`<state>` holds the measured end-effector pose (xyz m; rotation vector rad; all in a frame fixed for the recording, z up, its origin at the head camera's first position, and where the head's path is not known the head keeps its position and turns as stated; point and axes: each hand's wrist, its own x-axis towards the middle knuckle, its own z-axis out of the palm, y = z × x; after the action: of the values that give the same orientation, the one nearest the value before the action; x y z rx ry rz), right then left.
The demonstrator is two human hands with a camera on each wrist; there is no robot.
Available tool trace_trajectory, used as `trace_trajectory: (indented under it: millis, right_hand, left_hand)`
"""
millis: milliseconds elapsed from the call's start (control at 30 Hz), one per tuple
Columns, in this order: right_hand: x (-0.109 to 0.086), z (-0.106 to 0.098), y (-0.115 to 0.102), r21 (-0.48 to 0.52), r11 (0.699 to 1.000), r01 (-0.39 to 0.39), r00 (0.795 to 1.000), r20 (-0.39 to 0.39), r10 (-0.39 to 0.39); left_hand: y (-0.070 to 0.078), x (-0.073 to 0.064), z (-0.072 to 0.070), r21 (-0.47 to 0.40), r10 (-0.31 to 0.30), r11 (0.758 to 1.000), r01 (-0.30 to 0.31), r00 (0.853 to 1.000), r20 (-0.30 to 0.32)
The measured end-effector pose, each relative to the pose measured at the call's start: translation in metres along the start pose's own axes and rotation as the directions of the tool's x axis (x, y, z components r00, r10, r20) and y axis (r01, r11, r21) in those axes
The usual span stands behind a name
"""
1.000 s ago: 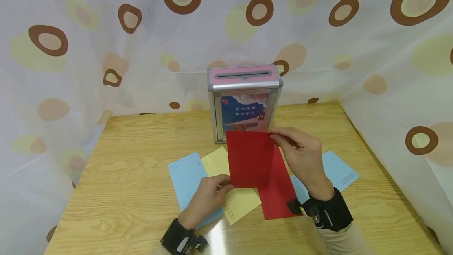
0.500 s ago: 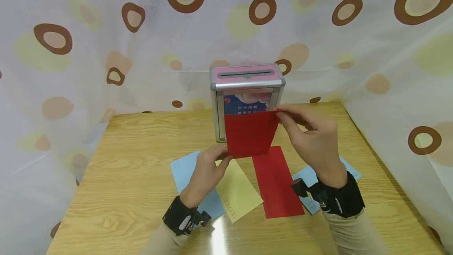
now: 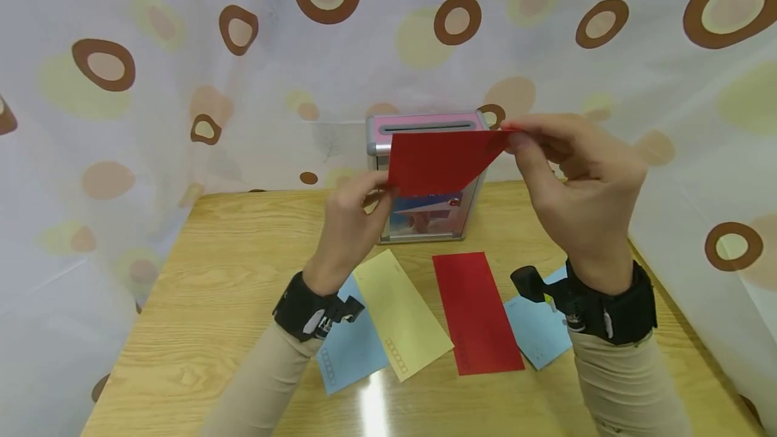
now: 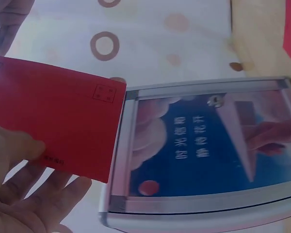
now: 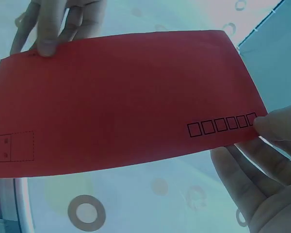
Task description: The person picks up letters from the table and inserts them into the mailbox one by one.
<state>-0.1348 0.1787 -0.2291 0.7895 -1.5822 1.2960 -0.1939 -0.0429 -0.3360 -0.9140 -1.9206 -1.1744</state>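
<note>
Both hands hold up a red envelope (image 3: 446, 160) in front of a pink-topped, silver-framed mailbox (image 3: 425, 224). My left hand (image 3: 352, 228) pinches its lower left edge between thumb and fingers. With thumb and fingertips my right hand (image 3: 583, 187) grips the upper right corner. In the right wrist view, postcode boxes show on the envelope (image 5: 126, 102) near the right thumb, and a printed stamp square sits at the other end. The mailbox's top slot (image 3: 427, 127) lies just above and behind the envelope's upper edge in the head view. The left wrist view shows the envelope overlapping the mailbox's top edge.
On the wooden table (image 3: 243, 255) lie a blue envelope (image 3: 352, 356), a yellow envelope (image 3: 403, 315) partly over it, another red envelope (image 3: 479, 315) and blue paper (image 3: 537, 329) partly under the right wrist. A patterned curtain (image 3: 273, 52) stands behind the mailbox and along the sides.
Both hands have raised the red envelope from low before the mailbox to near its top. It now tilts flatter, and the right hand has moved right and up.
</note>
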Motion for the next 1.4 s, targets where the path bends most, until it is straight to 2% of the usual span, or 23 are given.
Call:
trace_trajectory:
  millis: [233, 300, 433, 533, 733, 867, 967, 1100, 1200, 1400]
  right_hand:
    - [0.012, 0.001, 0.001, 0.122, 0.992, 0.017, 0.995, -0.099, -0.005]
    - [0.015, 0.0, 0.002, 0.13, 0.991, 0.017, 0.992, -0.128, 0.0]
    - [0.021, 0.002, 0.005, 0.151, 0.988, 0.036, 0.988, -0.156, -0.012]
    - [0.024, 0.005, 0.007, 0.152, 0.987, 0.045, 0.99, -0.141, -0.024]
    - [0.021, 0.013, 0.006, 0.145, 0.988, 0.05, 0.997, -0.067, -0.041]
    - [0.018, 0.016, 0.003, 0.142, 0.989, 0.045, 0.998, -0.038, -0.04]
    - [0.015, 0.016, 0.003, 0.103, 0.994, 0.034, 0.999, -0.011, -0.033]
    - [0.012, 0.016, 0.004, 0.034, 0.999, 0.021, 1.0, 0.014, -0.021]
    - [0.011, 0.017, 0.006, -0.018, 1.0, 0.009, 1.0, 0.003, -0.009]
    - [0.012, 0.017, 0.008, -0.08, 0.997, -0.019, 1.0, -0.018, 0.017]
  left_hand:
    - [0.002, 0.036, -0.006, 0.051, 0.081, 0.996, -0.077, 0.994, -0.075]
    - [0.003, 0.047, -0.008, 0.059, 0.095, 0.994, -0.09, 0.992, -0.085]
    - [0.002, 0.065, -0.011, 0.101, 0.105, 0.99, -0.096, 0.991, -0.088]
    - [0.0, 0.072, -0.011, 0.151, 0.088, 0.986, -0.076, 0.993, -0.077]
    - [-0.005, 0.073, -0.004, 0.122, 0.008, 0.993, -0.002, 0.998, -0.055]
    - [-0.009, 0.071, 0.0, 0.106, -0.022, 0.994, 0.027, 0.998, -0.053]
    - [-0.013, 0.07, 0.003, 0.096, -0.019, 0.995, 0.024, 0.998, -0.055]
    - [-0.017, 0.069, 0.007, 0.079, 0.014, 0.997, -0.011, 0.999, -0.039]
    - [-0.018, 0.068, 0.009, 0.065, 0.033, 0.997, -0.031, 0.999, -0.029]
    - [-0.013, 0.067, 0.006, 0.003, 0.026, 1.0, -0.026, 0.999, -0.025]
